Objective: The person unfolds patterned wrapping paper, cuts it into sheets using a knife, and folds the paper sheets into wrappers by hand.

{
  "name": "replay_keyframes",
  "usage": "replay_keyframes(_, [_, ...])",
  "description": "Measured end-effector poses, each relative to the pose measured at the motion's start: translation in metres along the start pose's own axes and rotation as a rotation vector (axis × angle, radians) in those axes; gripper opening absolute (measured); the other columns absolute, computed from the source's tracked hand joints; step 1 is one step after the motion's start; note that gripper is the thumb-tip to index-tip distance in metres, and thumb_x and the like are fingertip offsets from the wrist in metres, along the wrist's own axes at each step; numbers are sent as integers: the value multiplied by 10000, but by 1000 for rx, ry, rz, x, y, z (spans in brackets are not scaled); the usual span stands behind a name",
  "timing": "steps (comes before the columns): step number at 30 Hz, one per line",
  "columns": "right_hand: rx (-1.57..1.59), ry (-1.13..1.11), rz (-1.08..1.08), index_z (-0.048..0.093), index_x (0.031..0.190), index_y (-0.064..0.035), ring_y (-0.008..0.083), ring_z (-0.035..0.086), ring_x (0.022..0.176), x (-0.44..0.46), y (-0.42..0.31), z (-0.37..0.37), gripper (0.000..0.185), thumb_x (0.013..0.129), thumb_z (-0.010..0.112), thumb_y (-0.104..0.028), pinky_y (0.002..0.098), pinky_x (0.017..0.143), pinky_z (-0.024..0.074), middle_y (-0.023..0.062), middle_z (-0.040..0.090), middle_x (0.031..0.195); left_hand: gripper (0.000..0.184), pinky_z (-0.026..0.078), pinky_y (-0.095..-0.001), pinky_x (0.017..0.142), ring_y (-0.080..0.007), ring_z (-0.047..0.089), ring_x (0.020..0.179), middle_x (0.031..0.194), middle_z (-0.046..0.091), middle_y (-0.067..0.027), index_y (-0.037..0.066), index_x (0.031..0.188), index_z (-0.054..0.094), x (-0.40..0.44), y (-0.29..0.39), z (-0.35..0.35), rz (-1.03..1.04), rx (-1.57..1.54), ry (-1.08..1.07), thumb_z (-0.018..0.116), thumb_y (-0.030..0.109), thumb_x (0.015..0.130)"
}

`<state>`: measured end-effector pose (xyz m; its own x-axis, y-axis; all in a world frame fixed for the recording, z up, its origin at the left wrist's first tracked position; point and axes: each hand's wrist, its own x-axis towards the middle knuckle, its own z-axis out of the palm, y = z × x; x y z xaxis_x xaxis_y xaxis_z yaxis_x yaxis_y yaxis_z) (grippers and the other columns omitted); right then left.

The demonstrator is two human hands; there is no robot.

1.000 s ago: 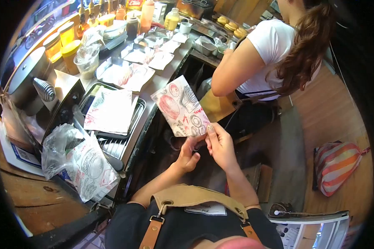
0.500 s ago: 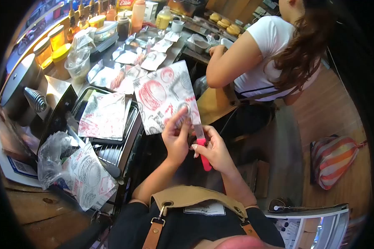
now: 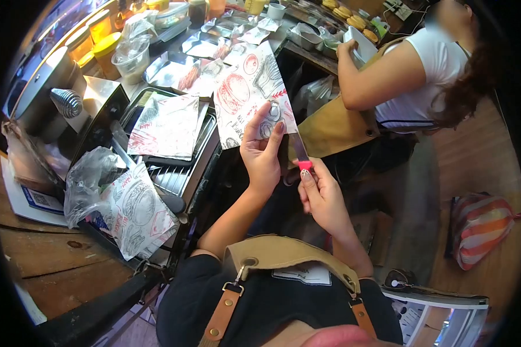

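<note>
My left hand (image 3: 262, 153) pinches the lower edge of a printed paper sheet (image 3: 234, 95), which bears red and black burger drawings. The sheet is held up in front of me, over the counter's edge. In my right hand (image 3: 324, 194) is a knife (image 3: 300, 149) with a pink handle, its blade pointing up and touching or just beside the sheet's lower right corner. Most of the handle is hidden in my fingers. Left of the held sheet, a stack of similar printed papers (image 3: 165, 127) lies on a black tray with a wire rack (image 3: 171, 176).
Opened foil wrappers (image 3: 200, 45) with food lie on the counter behind. A plastic bag (image 3: 90, 176) and more printed paper (image 3: 138, 211) sit at the left. A co-worker (image 3: 391, 72) in a white shirt stands at the right, near buns (image 3: 356, 23). A striped bag (image 3: 481, 231) rests on the floor.
The view has shifted, so the counter appears higher and farther right. My right hand has turned, and the knife now tilts left with less of its handle showing. The co-worker now holds a white container.
</note>
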<state>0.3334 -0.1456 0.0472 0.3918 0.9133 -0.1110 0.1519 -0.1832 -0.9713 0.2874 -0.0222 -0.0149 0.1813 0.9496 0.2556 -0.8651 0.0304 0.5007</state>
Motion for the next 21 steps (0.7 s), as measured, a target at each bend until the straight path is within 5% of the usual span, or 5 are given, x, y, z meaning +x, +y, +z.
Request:
replay_keyframes(2, [-163,25,-64,520,1138,-19,21,430,552,-1,-1,-1,247,957,437,-165,169,484,342,-24,464,670,423,459,-263,871,-130,552,999,1167,540,-110,-28,1255,446,1,1,1,0,-9,13,564,-44,849])
replay_keyframes(5, [35,-4,-21,506,1107,-14,-1,290,467,0,-2,2,263,971,416,-220,157,415,249,-64,359,597,436,461,-279,883,-144,551,1008,1180,532,-122,-29,1261,436,-2,8,10,-19,-1,20,562,-55,844])
replay_keyframes(10, [-69,78,-136,521,1089,-18,-3,291,478,-1,1,6,239,970,415,-196,158,422,240,-68,364,611,444,462,-293,882,-158,552,1013,1188,527,-129,-40,1257,434,-4,7,10,-37,-55,-9,566,-69,833])
replay_keyframes(20, [-181,114,-207,528,1077,-28,14,353,540,-12,-3,2,225,967,416,-188,170,472,311,-40,426,670,457,454,-243,846,-117,566,957,1167,550,-121,-50,1240,450,-8,7,16,-61,-50,-9,611,-53,812])
replay_keyframes(21, [-228,117,-159,532,1038,12,135,508,614,-17,-10,1,221,953,428,-164,282,577,415,98,542,699,457,453,-243,850,-119,567,963,1161,555,-118,-46,1238,455,-5,12,20,-41,-88,9,613,-56,809])
